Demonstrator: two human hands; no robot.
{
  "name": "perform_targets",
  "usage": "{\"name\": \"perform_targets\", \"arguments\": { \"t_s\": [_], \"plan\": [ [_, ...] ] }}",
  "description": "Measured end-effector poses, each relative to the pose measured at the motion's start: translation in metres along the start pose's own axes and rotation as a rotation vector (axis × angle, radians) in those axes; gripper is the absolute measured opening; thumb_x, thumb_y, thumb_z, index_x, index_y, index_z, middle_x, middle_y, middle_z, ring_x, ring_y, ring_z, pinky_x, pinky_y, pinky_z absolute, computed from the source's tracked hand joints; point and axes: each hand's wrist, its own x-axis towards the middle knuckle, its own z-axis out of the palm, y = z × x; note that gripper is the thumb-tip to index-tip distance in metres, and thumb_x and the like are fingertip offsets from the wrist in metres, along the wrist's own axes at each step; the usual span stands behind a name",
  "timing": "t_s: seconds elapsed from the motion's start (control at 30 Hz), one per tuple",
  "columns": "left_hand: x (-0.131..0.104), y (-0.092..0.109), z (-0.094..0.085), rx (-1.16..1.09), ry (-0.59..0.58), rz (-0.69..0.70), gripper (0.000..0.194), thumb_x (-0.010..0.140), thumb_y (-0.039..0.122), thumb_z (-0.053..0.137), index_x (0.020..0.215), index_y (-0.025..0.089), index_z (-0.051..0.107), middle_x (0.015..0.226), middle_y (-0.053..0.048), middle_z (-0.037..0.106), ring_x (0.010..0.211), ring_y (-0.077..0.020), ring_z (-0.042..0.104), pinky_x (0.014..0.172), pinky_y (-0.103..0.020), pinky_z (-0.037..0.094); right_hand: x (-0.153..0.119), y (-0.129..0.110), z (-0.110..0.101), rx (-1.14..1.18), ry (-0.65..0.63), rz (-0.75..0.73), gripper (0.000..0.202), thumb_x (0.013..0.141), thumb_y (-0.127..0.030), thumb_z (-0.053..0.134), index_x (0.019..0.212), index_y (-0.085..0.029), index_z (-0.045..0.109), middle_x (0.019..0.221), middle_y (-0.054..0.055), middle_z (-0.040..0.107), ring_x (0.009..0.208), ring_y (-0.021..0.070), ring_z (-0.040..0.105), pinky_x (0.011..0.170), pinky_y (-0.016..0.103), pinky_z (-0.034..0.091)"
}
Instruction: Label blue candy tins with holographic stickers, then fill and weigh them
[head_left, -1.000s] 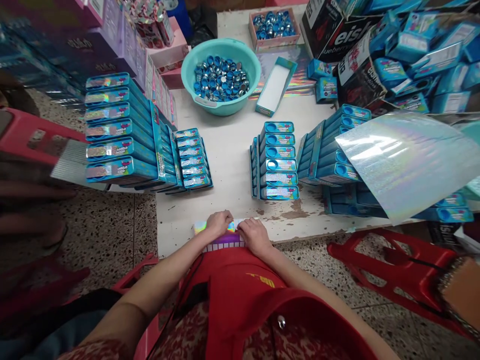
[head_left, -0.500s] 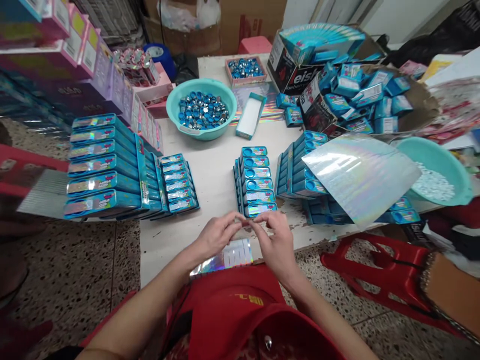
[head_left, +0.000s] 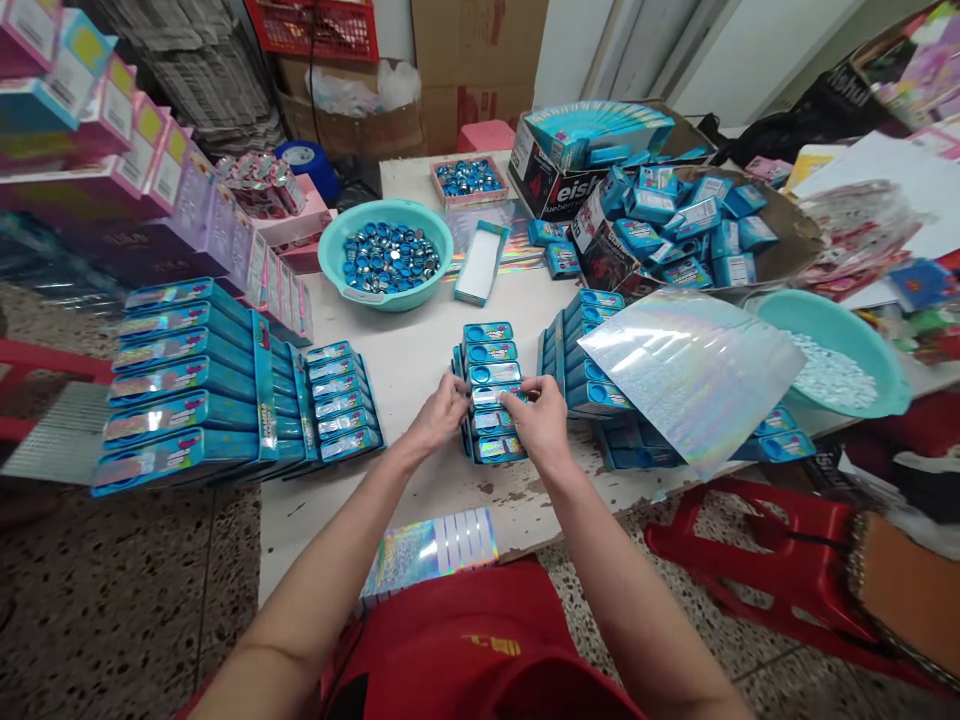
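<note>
A blue tray of several small blue boxes (head_left: 491, 356) stands in front of me, with shiny strips and round recesses on the box tops. My left hand (head_left: 442, 412) is at the tray's left side, fingers bent together, their tips by one of the middle boxes. Across from it, my right hand (head_left: 541, 418) is closed in a pinch, with thumb and fingertips over the right end of that box. Whatever lies in either hand's fingertips is too small or hidden to make out. Nearer my body lies a holographic sticker sheet (head_left: 435, 548) with pale strips.
Filled blue trays (head_left: 341, 395) stand to the left, and more boxes (head_left: 592, 395) to the right under a holographic sheet (head_left: 690, 370). Behind are a turquoise basin (head_left: 442, 262) of blue caps and an open carton (head_left: 780, 265). A red stool (head_left: 750, 560) stands at right.
Both hands have moved forward from in front of the tray onto its boxes and drawn apart. The sticker sheet near me is now more exposed. The whole view has shifted slightly.
</note>
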Motion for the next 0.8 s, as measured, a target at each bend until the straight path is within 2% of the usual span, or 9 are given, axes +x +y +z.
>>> {"name": "perform_targets", "arguments": {
  "t_s": [0.1, 0.17, 0.27, 0.37, 0.47, 0.53, 0.63, 0.7, 0.8],
  "plan": [
    [-0.013, -0.006, 0.022, 0.132, 0.231, -0.076, 0.036, 0.091, 0.032, 0.035, 0.122, 0.017, 0.045, 0.097, -0.008, 0.066, 0.094, -0.0202, 0.059, 0.085, -0.033, 0.043, 0.004, 0.0, -0.001, 0.043, -0.033, 0.032, 0.036, 0.06, -0.036, 0.071, 0.084, -0.018, 0.052, 0.085, 0.003, 0.062, 0.071, 0.0179, 0.058, 0.069, 0.033, 0.047],
    [-0.024, -0.007, 0.034, 0.14, 0.263, 0.025, 0.051, 0.093, 0.039, 0.033, 0.139, 0.017, 0.033, 0.134, -0.013, 0.051, 0.125, -0.0242, 0.044, 0.1, -0.036, 0.036, 0.009, 0.0, -0.002, 0.001, -0.018, 0.012, 0.034, 0.06, -0.036, 0.071, 0.082, -0.018, 0.053, 0.079, 0.001, 0.061, 0.067, 0.0172, 0.057, 0.068, 0.033, 0.047],
    [-0.04, -0.02, 0.036, 0.238, 0.093, 0.059, 0.063, 0.092, 0.047, 0.034, 0.147, 0.019, 0.022, 0.154, -0.012, 0.022, 0.141, -0.0299, 0.017, 0.108, -0.045, 0.025, 0.011, 0.0, -0.008, -0.009, 0.023, -0.022, 0.024, 0.065, -0.031, 0.067, 0.081, -0.017, 0.054, 0.075, 0.001, 0.061, 0.067, 0.0167, 0.058, 0.069, 0.033, 0.047],
    [-0.063, -0.055, 0.021, 0.343, -0.092, -0.04, 0.051, 0.094, 0.042, 0.028, 0.138, 0.02, 0.042, 0.143, -0.012, 0.042, 0.132, -0.0278, 0.033, 0.106, -0.044, 0.028, -0.014, 0.003, -0.024, 0.046, 0.14, -0.152, 0.021, 0.075, -0.026, 0.059, 0.094, -0.017, 0.056, 0.089, 0.004, 0.062, 0.076, 0.0157, 0.058, 0.072, 0.032, 0.048],
    [-0.098, -0.097, 0.013, 0.548, -0.307, -0.209, 0.04, 0.082, 0.044, 0.051, 0.108, 0.017, 0.064, 0.118, -0.014, 0.059, 0.114, -0.0305, 0.048, 0.097, -0.043, 0.037, -0.07, 0.014, -0.038, -0.016, 0.207, -0.391, 0.015, 0.081, -0.023, 0.058, 0.096, -0.021, 0.057, 0.088, 0.003, 0.059, 0.078, 0.0152, 0.056, 0.073, 0.032, 0.048],
    [-0.119, -0.116, 0.015, 0.627, -0.392, -0.316, 0.03, 0.071, 0.037, 0.063, 0.094, 0.018, 0.066, 0.112, -0.013, 0.059, 0.11, -0.0319, 0.05, 0.092, -0.042, 0.039, -0.109, 0.03, -0.037, -0.03, -0.054, -0.559, 0.006, 0.083, -0.019, 0.057, 0.086, -0.023, 0.058, 0.078, 0.001, 0.059, 0.071, 0.0149, 0.056, 0.067, 0.03, 0.048],
    [-0.133, -0.127, 0.021, 0.552, -0.413, -0.38, 0.026, 0.073, 0.025, 0.06, 0.098, 0.02, 0.062, 0.102, -0.007, 0.064, 0.098, -0.0238, 0.057, 0.084, -0.033, 0.042, -0.146, 0.059, -0.016, -0.082, -0.539, -0.534, 0.01, 0.087, -0.018, 0.051, 0.087, -0.022, 0.061, 0.079, 0.003, 0.062, 0.073, 0.0156, 0.059, 0.067, 0.029, 0.05],
    [-0.132, -0.126, 0.021, 0.488, -0.392, -0.404, 0.026, 0.077, 0.024, 0.055, 0.103, 0.021, 0.06, 0.094, -0.004, 0.067, 0.088, -0.0189, 0.061, 0.076, -0.027, 0.043, -0.153, 0.078, 0.007, -0.207, -0.689, -0.482, 0.015, 0.089, -0.019, 0.05, 0.097, -0.021, 0.062, 0.087, 0.006, 0.064, 0.083, 0.0183, 0.06, 0.073, 0.031, 0.052],
    [-0.126, -0.121, 0.019, 0.461, -0.328, -0.423, 0.022, 0.083, 0.026, 0.048, 0.095, 0.019, 0.065, 0.088, -0.004, 0.069, 0.086, -0.0185, 0.062, 0.071, -0.025, 0.041, -0.151, 0.096, 0.036, -0.466, -0.773, -0.488, 0.03, 0.086, -0.02, 0.056, 0.115, -0.019, 0.059, 0.103, 0.012, 0.061, 0.098, 0.0231, 0.057, 0.084, 0.036, 0.051]
  ]
}}
